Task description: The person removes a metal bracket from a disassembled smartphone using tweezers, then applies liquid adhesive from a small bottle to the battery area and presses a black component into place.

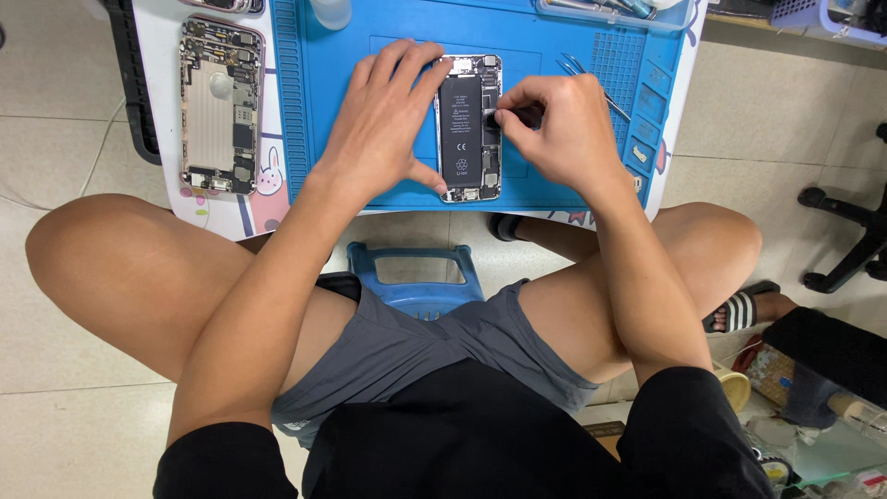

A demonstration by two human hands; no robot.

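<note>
Left hand (383,120) spread, steadying open phone (468,127) on blue mat (351,55). Right hand (554,125) pinching small dark tool (490,117) at phone's edge.

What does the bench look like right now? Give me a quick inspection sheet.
Surface: blue repair mat on a white table.
Job's things: opened phone, battery showing, lying flat on the mat.
Clutter: second opened phone left of the mat; tweezers; tool tray at the far edge.
Hands: left hand steadies the phone; right hand pinches a small dark tool against it.
Cables: nothing seen.
Surroundings: tiled floor, blue stool, chair base.
</note>
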